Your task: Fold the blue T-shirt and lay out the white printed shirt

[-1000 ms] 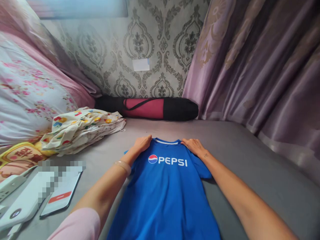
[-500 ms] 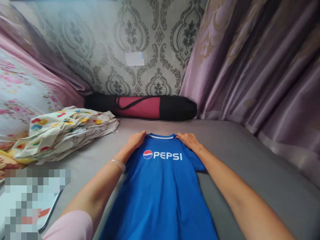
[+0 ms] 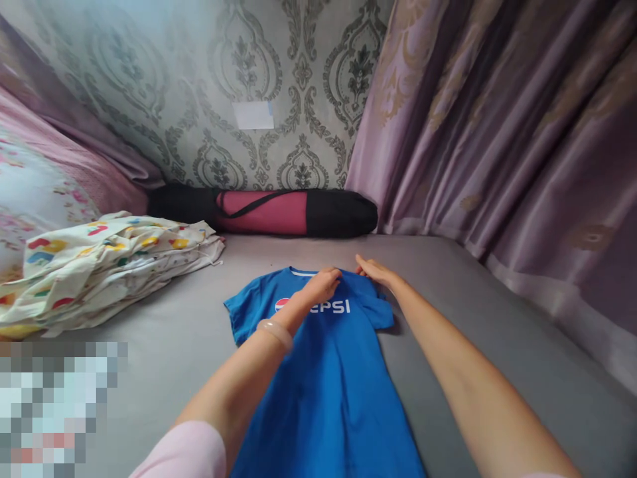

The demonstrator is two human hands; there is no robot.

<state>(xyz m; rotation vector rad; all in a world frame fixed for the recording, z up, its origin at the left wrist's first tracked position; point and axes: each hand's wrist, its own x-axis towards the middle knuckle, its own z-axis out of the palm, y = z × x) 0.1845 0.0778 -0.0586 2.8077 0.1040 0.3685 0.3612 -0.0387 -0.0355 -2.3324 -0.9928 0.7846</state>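
A blue T-shirt (image 3: 318,372) with a white PEPSI print lies spread flat on the grey bed sheet, its collar at the far end and its lower part running out of view. My left hand (image 3: 323,284) reaches across the chest to the right side of the collar, with fingers bent and pinching the fabric there. Over the right shoulder seam is my right hand (image 3: 375,270), its fingers stretched out and apart from the cloth at the tips. My left forearm covers part of the logo.
Behind the shirt, a black and pink long bag (image 3: 269,212) lies along the patterned wall. A heap of printed cloth (image 3: 109,265) sits at the left on the grey sheet (image 3: 478,345). Purple curtains (image 3: 472,119) hang at the right. A blurred-out patch covers the lower left.
My left hand has left the shirt's left shoulder and moved right to the collar's right side. My right hand has loosened from the right shoulder. The left sleeve now lies uncovered.
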